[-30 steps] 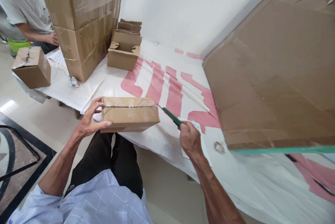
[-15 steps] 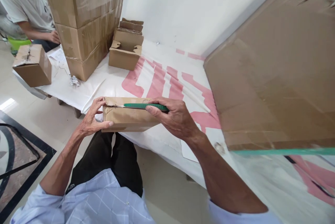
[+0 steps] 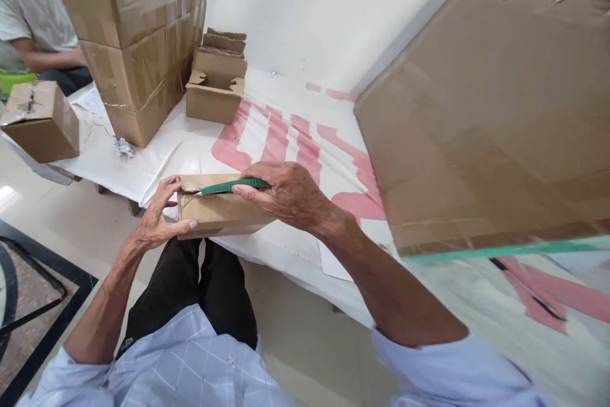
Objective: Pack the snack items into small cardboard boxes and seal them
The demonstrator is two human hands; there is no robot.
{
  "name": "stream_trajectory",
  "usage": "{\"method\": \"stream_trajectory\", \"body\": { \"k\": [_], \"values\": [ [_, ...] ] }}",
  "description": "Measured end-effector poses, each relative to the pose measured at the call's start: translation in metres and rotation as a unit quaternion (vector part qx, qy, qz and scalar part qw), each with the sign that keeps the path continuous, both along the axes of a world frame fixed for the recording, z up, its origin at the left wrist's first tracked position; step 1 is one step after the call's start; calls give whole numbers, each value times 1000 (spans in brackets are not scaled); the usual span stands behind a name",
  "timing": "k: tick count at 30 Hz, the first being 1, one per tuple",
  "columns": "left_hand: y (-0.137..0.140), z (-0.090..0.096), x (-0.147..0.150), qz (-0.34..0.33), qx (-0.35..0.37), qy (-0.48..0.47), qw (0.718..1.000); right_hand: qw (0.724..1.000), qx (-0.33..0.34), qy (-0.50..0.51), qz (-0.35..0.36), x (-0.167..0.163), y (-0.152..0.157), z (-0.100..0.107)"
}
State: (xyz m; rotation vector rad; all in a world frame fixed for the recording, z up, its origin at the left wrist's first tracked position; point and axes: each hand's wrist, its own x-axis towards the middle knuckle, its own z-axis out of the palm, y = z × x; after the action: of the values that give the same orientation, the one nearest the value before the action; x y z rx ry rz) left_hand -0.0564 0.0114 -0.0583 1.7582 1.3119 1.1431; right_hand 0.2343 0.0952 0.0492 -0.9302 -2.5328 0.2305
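Observation:
A small brown cardboard box [image 3: 223, 213] is held at the table's near edge, above my lap. My left hand [image 3: 159, 213] grips its left end, with the thumb on the near side and the fingers at the far corner. In my right hand [image 3: 290, 194] is a green-handled knife [image 3: 226, 186], lying along the box's top seam. Its blade is sunk into the seam near the left end, so the tip is hidden. The top flap edge is slightly raised and torn there.
An open cardboard box [image 3: 214, 102] and a tall stack of taped boxes [image 3: 143, 77] stand behind. A taped box [image 3: 42, 121] sits at left, near a seated person [image 3: 38, 26]. A large cardboard sheet [image 3: 486, 121] leans at right. Pink-printed white cloth [image 3: 267, 254] covers the table.
My right hand has slid left along the box with the knife, and the blade has gone deeper into the seam. My left hand keeps its hold. The view has shifted slightly right.

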Motion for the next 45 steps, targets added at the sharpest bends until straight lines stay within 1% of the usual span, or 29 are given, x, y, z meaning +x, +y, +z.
{"method": "stream_trajectory", "body": {
  "k": [4, 6, 8, 10, 12, 14, 16, 17, 19, 22, 23, 24, 25, 26, 27, 28, 29, 31, 32, 34, 36, 37, 39, 42, 44, 45],
  "values": [
    [6, 4, 2, -6, -8, 17, 1000, 994, 69, -82, -29, 27, 8, 6],
    [9, 6, 5, -18, -8, 25, 999, 990, 89, -102, -44, 45, 10, 10],
    [11, 6, 7, -22, -2, 31, 999, 984, 111, -114, -74, 65, 11, 14],
    [12, 7, 7, -16, 6, 39, 999, 983, 106, -110, -103, 85, 11, 18],
    [13, 9, 6, -12, 9, 50, 999, 987, 70, -76, -123, 105, 10, 18],
    [13, 11, 4, -16, 8, 57, 998, 985, 47, -15, -163, 123, 8, 9],
    [14, 15, 3, -20, 5, 62, 998, 969, 48, 66, -234, 137, 5, -13],
    [14, 17, 3, -22, 2, 67, 998, 956, 46, 106, -269, 141, 2, -30],
    [17, 22, 3, -29, -8, 83, 996, 936, 14, 169, -310, 143, -4, -73],
    [22, 30, 3, -41, -30, 104, 993, 929, -9, 175, -325, 131, -16, -146],
    [25, 33, 3, -44, -36, 108, 992, 928, -16, 177, -328, 126, -20, -166],
    [27, 35, 2, -47, -42, 110, 992, 927, -21, 180, -330, 121, -23, -181],
    [29, 37, 2, -49, -47, 111, 992, 926, -24, 184, -328, 116, -25, -192],
    [31, 37, 1, -50, -52, 109, 991, 926, -26, 195, -323, 113, -26, -196],
    [33, 37, 0, -52, -55, 103, 992, 926, -26, 209, -313, 111, -25, -195],
    [35, 37, -2, -56, -58, 94, 992, 927, -27, 225, -298, 109, -23, -189],
    [37, 35, -3, -60, -60, 81, 993, 930, -29, 241, -276, 107, -21, -177],
    [38, 30, -5, -69, -61, 50, 995, 942, -31, 252, -219, 100, -13, -147],
    [39, 28, -6, -71, -60, 35, 995, 952, -29, 241, -186, 95, -9, -130],
    [39, 23, -6, -70, -55, 11, 996, 974, -28, 188, -125, 81, -1, -98],
    [38, 21, -5, -63, -45, 2, 997, 989, -40, 118, -81, 67, 4, -75],
    [37, 20, -4, -57, -41, 3, 998, 992, -43, 91, -70, 62, 4, -67],
    [36, 21, -2, -41, -36, 13, 998, 995, -20, 70, -74, 55, -1, -59],
    [35, 22, 1, -22, -38, 25, 999, 991, 64, 73, -91, 56, -23, -62],
    [36, 21, 5, -17, -44, 22, 999, 990, 106, 69, -61, 60, -41, -70],
    [35, 20, 7, -17, -49, 20, 998, 990, 116, 71, -37, 63, -48, -74]
  ]
}}
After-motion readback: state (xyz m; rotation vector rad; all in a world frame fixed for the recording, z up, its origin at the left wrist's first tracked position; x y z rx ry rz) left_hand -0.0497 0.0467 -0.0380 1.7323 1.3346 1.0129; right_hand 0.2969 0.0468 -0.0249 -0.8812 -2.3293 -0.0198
